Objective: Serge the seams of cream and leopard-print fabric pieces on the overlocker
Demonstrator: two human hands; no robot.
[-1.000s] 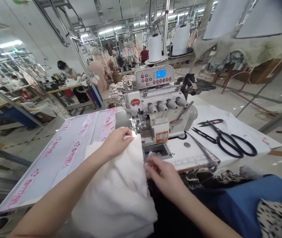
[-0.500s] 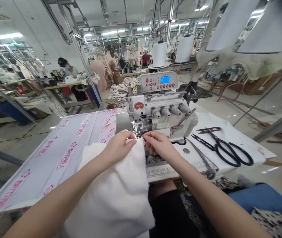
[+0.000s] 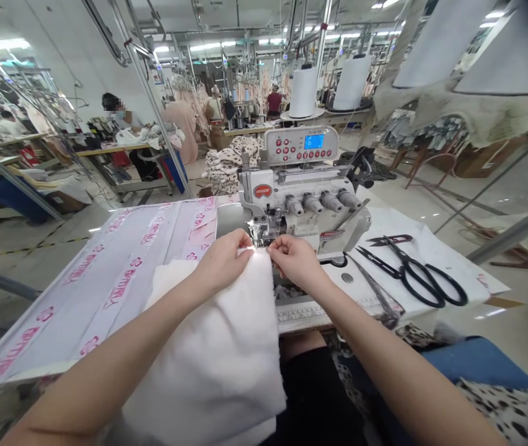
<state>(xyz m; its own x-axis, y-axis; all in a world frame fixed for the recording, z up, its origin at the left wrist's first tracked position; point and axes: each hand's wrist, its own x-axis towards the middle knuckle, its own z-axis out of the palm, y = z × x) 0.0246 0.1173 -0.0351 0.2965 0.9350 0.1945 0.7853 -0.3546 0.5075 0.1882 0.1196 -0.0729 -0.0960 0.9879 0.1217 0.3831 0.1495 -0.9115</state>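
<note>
White fleecy fabric (image 3: 217, 347) hangs from the front of an overlock sewing machine (image 3: 301, 192) down over my lap. My left hand (image 3: 227, 257) pinches its top edge just left of the presser foot (image 3: 258, 238). At the right corner of that edge, my right hand (image 3: 294, 257) has thumb and fingertips closed on the fabric. Both hands are right in front of the lit needle area, and the fabric's edge reaches up to the foot. Whether it lies under the foot, I cannot tell.
Right of the machine lie black scissors (image 3: 413, 272) and small red-handled thread snips (image 3: 389, 240). A plastic-covered table extension (image 3: 119, 266) with pink print spreads left. Thread cones (image 3: 303, 93) stand behind. A co-worker (image 3: 122, 118) sits at another table.
Both hands have moved slightly up toward the presser foot, bringing the fabric's top edge closer to it. The camera view has shifted a little.
</note>
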